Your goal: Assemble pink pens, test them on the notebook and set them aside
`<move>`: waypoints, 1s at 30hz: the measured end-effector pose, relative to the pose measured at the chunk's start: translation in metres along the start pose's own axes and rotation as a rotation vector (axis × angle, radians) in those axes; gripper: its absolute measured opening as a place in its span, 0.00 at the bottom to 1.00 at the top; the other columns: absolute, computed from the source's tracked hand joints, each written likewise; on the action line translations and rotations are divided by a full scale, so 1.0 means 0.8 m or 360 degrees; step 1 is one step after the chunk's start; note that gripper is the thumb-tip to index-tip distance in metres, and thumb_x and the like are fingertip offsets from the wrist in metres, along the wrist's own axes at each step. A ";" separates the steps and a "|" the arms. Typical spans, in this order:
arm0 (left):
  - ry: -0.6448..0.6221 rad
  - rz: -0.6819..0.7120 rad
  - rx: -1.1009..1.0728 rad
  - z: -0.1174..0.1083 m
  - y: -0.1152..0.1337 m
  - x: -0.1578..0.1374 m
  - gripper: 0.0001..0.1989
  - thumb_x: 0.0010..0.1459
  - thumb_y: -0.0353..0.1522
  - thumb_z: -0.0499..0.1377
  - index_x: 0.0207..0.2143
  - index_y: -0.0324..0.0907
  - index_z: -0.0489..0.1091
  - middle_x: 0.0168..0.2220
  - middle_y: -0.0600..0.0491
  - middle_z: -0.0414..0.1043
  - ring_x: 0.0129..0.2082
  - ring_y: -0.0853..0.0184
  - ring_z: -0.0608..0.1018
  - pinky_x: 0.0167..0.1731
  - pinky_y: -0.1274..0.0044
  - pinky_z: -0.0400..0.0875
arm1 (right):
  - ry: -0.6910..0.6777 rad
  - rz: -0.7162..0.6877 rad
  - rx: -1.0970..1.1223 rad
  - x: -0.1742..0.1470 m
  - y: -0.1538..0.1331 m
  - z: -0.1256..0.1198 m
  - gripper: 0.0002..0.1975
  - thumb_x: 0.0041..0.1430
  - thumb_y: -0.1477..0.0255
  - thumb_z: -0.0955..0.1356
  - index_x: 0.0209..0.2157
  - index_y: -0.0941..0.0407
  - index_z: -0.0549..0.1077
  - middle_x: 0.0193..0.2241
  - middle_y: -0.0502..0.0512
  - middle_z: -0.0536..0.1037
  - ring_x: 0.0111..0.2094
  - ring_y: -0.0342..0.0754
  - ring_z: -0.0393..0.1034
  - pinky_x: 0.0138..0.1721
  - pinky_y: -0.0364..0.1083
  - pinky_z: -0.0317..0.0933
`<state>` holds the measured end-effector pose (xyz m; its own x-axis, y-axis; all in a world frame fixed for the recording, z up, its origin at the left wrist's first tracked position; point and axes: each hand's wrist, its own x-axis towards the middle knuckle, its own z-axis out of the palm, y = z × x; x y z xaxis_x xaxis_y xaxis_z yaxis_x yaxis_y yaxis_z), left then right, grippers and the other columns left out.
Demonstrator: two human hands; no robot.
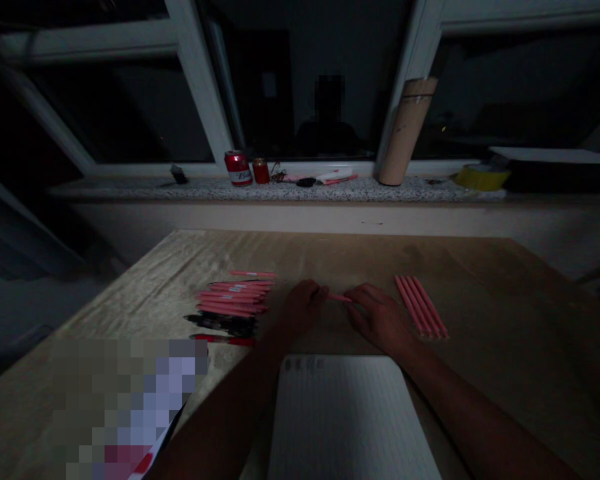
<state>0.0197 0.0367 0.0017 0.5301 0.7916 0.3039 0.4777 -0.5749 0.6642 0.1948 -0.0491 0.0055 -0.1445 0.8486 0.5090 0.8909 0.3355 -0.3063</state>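
A pink pen (339, 297) spans the gap between my two hands, just above the table. My left hand (303, 308) has its fingers closed at the pen's left end. At the other end, my right hand (379, 313) pinches the pen between thumb and fingers. Left of my hands lies a pile of pink pens (235, 298), with a single pink pen (253, 274) behind it. Black pens (225, 324) and a red pen (223, 341) lie in front of that pile. To the right, several pink pens (421, 308) form a neat slanted row.
A lined notebook (347, 420) rests on the table (500, 373) between my forearms. Along the windowsill (200, 192) stand a red can (238, 168), a small red jar (261, 171), a tall tan cylinder (407, 133) and yellow tape (481, 178). A blurred patch covers the lower left.
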 end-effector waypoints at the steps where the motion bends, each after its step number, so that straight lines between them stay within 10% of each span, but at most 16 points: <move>1: 0.0004 0.0002 -0.0012 -0.001 0.001 0.000 0.15 0.59 0.38 0.47 0.23 0.39 0.60 0.24 0.55 0.61 0.27 0.71 0.63 0.29 0.77 0.57 | 0.0004 0.0005 0.0003 0.000 0.000 0.000 0.09 0.59 0.71 0.62 0.38 0.55 0.72 0.33 0.57 0.73 0.35 0.48 0.68 0.36 0.47 0.61; 30: -0.0083 0.0017 -0.0022 0.000 -0.001 -0.001 0.13 0.58 0.37 0.49 0.25 0.39 0.61 0.24 0.57 0.61 0.26 0.72 0.64 0.27 0.79 0.56 | 0.0011 0.0029 0.0028 0.000 0.002 0.001 0.09 0.59 0.71 0.62 0.38 0.55 0.73 0.33 0.56 0.73 0.35 0.48 0.68 0.38 0.47 0.60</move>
<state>0.0190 0.0367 0.0005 0.5708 0.7735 0.2753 0.4622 -0.5799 0.6709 0.1956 -0.0485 0.0040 -0.1252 0.8519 0.5086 0.8856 0.3271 -0.3298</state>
